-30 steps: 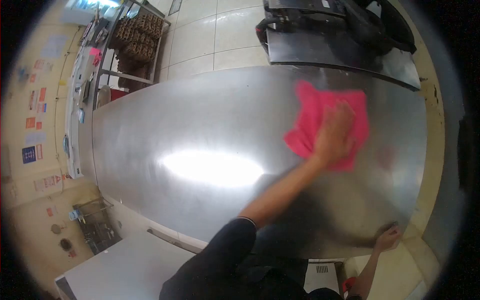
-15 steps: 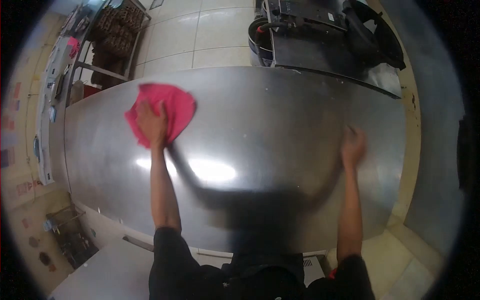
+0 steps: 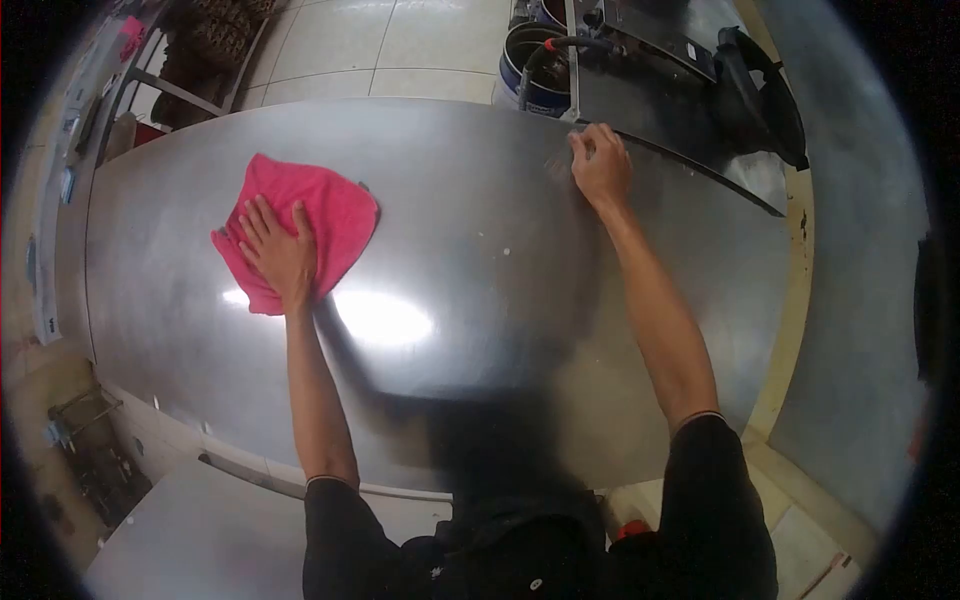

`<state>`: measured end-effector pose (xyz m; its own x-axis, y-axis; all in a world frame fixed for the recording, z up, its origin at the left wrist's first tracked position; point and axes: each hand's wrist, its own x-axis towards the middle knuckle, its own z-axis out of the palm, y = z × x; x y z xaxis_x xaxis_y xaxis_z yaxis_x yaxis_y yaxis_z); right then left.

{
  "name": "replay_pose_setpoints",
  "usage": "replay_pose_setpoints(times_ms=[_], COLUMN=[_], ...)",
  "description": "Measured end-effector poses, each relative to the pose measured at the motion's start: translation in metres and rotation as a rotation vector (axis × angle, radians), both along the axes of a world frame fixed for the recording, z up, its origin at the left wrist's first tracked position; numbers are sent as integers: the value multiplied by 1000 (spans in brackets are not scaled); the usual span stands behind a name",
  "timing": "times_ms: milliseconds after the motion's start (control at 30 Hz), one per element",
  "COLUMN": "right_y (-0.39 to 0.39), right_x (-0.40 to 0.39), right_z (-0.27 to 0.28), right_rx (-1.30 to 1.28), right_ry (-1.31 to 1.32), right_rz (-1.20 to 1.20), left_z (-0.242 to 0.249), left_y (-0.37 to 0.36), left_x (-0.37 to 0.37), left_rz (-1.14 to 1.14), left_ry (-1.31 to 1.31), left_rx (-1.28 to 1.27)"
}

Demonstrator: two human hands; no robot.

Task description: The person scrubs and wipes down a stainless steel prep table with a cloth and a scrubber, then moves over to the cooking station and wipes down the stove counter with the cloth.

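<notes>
Nearest in, the left hand (image 3: 278,252) lay flat on the pink cloth (image 3: 300,225), fingers (image 3: 262,222) spread open and pressing it down on the steel table (image 3: 480,330), toward the table's left end and nearer its far edge than its near one. Further out, the right hand (image 3: 601,164) rested at the table's far edge, fingers loosely curled, gripping nothing. Beyond that edge stood a dark machine (image 3: 690,90) and a blue bucket (image 3: 535,65) on the tiled floor (image 3: 400,45).

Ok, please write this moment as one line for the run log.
left hand: flat on pink cloth | right hand: gripping far edge of steel table | bucket: on floor behind
</notes>
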<state>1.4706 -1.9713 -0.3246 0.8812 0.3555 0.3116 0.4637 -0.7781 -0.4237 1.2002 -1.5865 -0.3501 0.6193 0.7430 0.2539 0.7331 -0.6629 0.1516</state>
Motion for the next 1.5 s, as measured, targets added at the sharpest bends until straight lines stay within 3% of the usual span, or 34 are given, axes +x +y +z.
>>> replay_pose_setpoints(times_ms=[100, 300, 400, 600, 667, 700, 733, 767, 800, 933, 967, 1067, 1133, 1167, 1200, 1267, 1300, 1333, 1400, 1500], right_y=[25, -7, 10, 14, 5, -3, -20, -48, -80, -274, -337, -514, -587, -614, -633, -647, -650, -650, -648, -650], right_x=[-75, -69, -143, -134, -168, -199, -247, -272, -275, -234, -219, -208, -219, -221, -216, -221, -224, -222, -218, -219], right_z=[-33, 2, -13, -5, 10, 14, 12, 26, 24, 32, 29, 23, 25, 22, 15, 7, 8, 11, 13, 18], right_rx=[-35, 14, -75, 84, -211, -181, -158, 73, 117, -7, 80, 51, -4, -29, -29, -12, 0, -19, -24, -46], right_ry=[16, 56, 27, 199, 277, 131, 10, -23, 10, 110, 63, 10, 4, 3, 10, -27, -12, -4, -9, -18], right_rz=[23, 63, 149, 118, 131, 380, 624, 657, 640, 43, -51, -406, -483, -485, -485, -517, -522, -523, -521, -486], left_z=[0, 3, 4, -3, 7, 13, 17, 15, 16, 8, 4, -3, 19, -24, -2, -6, -12, -13, 24, 30], left_y=[5, -6, -24, -48, -72, -84, -94, -110, -125, -168, -188, -240, -334, -362, -452, -617, -695, -771, -873, -915], left_x=[8, -2, 5, -7, -14, -9, -11, -10, -5, 7, 17, 82, 156, 200, 233, 281, 287, 282, 263, 244], left_rz=[29, -21, 27, -44, -37, -11, -15, -13, -12, 49, 40, 228, 31, -237, -394, -631, -760, -936, -1180, -1406], left_ry=[-14, -23, -12, 30, 29, 36, 31, 33, 31, 25, 28, 33, -79, -105, -60, -195, -308, -410, -122, -106], left_rx=[51, 19, 39, 78, 62, 11, 17, 0, -11, -43, -46, -35, -77, -39, 38, -43, -290, -115, -318, -381])
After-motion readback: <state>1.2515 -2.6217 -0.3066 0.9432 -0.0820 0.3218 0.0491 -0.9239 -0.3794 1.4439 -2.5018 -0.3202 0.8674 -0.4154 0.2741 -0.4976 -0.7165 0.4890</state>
